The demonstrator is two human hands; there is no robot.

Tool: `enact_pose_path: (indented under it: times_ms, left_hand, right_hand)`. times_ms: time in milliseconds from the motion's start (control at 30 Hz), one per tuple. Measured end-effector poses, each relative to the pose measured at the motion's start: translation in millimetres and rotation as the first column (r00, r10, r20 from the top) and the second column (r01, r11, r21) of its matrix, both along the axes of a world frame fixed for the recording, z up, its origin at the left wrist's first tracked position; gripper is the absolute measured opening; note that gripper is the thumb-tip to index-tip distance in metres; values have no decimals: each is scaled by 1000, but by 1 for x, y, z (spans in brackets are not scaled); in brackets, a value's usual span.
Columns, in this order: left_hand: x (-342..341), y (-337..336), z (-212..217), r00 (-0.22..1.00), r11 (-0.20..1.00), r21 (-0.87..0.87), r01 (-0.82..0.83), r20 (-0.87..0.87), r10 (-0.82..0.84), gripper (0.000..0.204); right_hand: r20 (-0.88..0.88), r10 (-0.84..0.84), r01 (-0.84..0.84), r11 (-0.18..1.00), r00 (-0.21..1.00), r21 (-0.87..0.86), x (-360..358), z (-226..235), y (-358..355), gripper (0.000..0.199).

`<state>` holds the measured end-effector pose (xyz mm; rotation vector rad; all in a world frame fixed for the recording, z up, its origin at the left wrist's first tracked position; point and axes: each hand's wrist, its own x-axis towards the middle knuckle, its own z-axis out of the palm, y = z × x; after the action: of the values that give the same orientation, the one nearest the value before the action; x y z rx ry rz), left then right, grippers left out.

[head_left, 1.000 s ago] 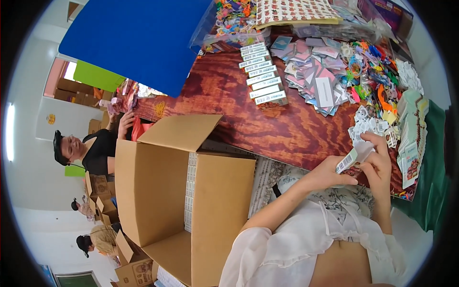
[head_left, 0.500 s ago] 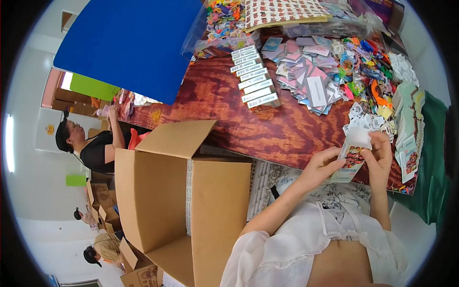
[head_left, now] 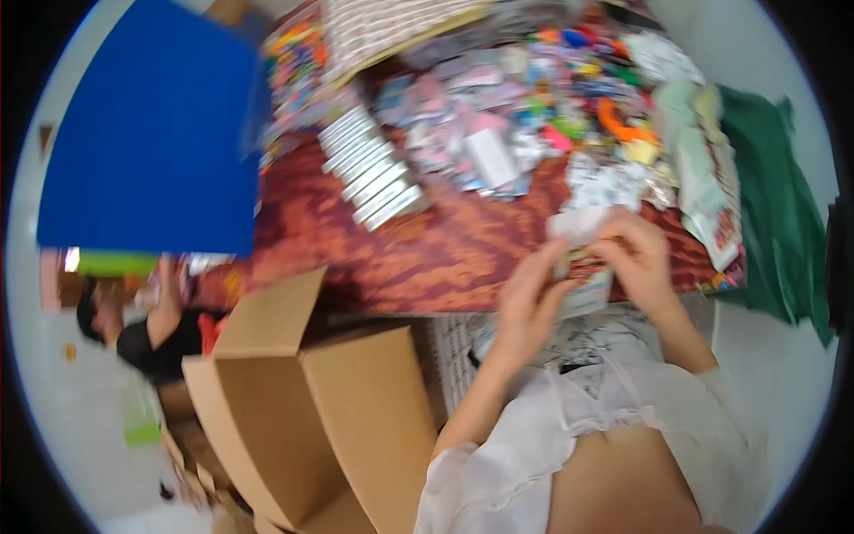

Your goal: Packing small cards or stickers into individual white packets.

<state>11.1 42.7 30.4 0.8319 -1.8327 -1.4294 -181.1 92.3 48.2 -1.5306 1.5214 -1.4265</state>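
Observation:
At the table's near edge, both my hands hold a small printed paper carton (head_left: 585, 294), pale green with a red picture. Its white upper flaps (head_left: 578, 224) stand up toward the table. My left hand (head_left: 530, 294) grips the left side, the thumb across the front. My right hand (head_left: 639, 254) is closed at the upper right, fingertips by the flaps; motion blurs them. Just beyond lie small white printed pieces (head_left: 605, 182). To the right is a stack of flat cartons (head_left: 703, 169) like the held one.
A row of small closed boxes (head_left: 372, 169) stands left of piled cards (head_left: 471, 116) and colourful plastic trinkets (head_left: 587, 107). An open cardboard box (head_left: 369, 409) is at my left, below a blue board (head_left: 151, 142). Green sheeting (head_left: 769, 205) hangs at right. Another person (head_left: 165, 338) works far left.
The whole view has shifted, so the table and boxes appear further left, and the picture is blurred. My hands still hold the carton, with my left hand higher along its side.

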Motion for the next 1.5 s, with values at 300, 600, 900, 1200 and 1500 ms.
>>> enact_pose_path:
  times_ms: [300,600,900,1200,1500]
  left_hand:
    - [18,-4,-11,993,966,249,-66,-76,87,53]
    - [20,-4,-10,999,941,338,-5,-44,21,67]
    - [19,-3,-6,998,935,354,2,58,-24,73]
    - [23,-6,-14,999,911,411,35,-38,-22,69]
    - [30,-16,-20,975,816,576,46,-205,90,63]
  right_hand:
    - [244,105,-115,993,964,28,17,-20,-18,27]
    - [216,171,-184,982,961,43,5,-36,-16,13]
    - [220,192,-251,925,956,284,-6,-27,-21,8]
    - [-269,174,-194,980,948,-50,-1,-34,-3,13]
    - [485,72,-239,926,871,293,-1,-55,-13,13]
